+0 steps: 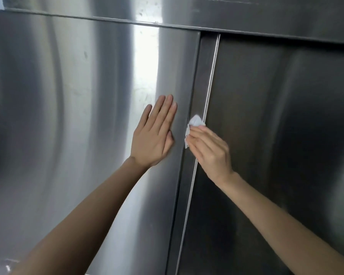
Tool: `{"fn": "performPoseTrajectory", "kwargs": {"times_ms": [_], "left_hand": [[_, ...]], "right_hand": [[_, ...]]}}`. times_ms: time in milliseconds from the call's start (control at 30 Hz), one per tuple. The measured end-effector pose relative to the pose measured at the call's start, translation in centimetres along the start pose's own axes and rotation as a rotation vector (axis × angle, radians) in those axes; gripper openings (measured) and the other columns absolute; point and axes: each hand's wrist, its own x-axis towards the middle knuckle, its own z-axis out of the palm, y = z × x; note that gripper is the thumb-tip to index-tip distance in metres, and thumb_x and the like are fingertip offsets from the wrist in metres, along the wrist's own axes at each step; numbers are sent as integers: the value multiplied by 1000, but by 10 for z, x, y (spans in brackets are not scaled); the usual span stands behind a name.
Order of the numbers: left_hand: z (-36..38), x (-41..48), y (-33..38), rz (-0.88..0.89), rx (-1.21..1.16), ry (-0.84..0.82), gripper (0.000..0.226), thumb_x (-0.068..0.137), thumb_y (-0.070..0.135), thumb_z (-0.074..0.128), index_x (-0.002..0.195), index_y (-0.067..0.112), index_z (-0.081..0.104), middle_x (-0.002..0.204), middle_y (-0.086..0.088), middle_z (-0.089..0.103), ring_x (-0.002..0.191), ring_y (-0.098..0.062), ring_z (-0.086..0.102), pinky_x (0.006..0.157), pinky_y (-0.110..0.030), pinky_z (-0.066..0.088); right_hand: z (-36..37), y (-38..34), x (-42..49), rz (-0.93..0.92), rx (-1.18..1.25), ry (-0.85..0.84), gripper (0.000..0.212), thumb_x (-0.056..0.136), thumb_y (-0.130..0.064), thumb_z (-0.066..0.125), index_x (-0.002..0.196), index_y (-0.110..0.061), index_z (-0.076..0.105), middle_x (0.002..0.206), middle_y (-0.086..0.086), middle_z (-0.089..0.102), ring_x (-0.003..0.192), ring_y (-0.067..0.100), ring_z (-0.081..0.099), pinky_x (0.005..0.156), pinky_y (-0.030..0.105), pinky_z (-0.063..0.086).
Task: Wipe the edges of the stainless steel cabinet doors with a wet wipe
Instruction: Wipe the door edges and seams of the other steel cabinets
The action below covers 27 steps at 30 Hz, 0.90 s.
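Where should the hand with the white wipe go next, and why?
Probably slide the wet wipe upward along the door edge. The right hand pinches it against that edge about midway, the left hand lies flat on the left door, and a long stretch of edge runs on above.

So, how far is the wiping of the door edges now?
Done: cannot tell from the picture. In hand: the right hand holds the wipe on the middle edge, halfway up; the left hand lies flat on the left door. Left: probably the other edges.
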Motion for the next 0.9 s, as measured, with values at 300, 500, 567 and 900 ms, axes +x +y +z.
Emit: {"fn": "performPoseTrajectory", "kwargs": {"times_ms": [300, 500, 567, 900], "left_hand": [[-2, -1, -1, 2, -11, -8, 61, 91, 15, 34, 151, 6, 24, 158, -9, 18, 149, -23, 14, 122, -40, 12], [-3, 0, -2, 3, -9, 1, 62, 91, 16, 36, 151, 6, 27, 158, -9, 20, 149, -23, 15, 121, -40, 14], [-3, -1, -3, 2, -6, 2, 62, 90, 16, 37, 151, 6, 28, 158, -8, 20, 149, -22, 15, 121, -40, 14], [1, -3, -4, -9, -2, 27, 61, 92, 20, 36, 152, 9, 28, 159, -6, 19, 149, -20, 15, 121, -39, 15]], "right_hand": [[-14, 35, 61, -178, -116, -30, 3, 83, 0, 70, 83, 1, 73, 92, 13, 73, 89, 23, 70, 86, 40, 55], [-34, 11, 9, -336, -3, -319, 5, 76, 5, 75, 78, 1, 73, 84, 12, 72, 84, 21, 70, 83, 37, 57], [-40, 15, 17, -377, -31, -373, 7, 76, 5, 75, 78, -1, 73, 84, 10, 72, 83, 20, 70, 85, 36, 56], [-32, 5, 9, -316, -103, -302, 18, 83, -4, 69, 68, -12, 66, 72, 2, 62, 69, 18, 63, 82, 25, 54]]}}
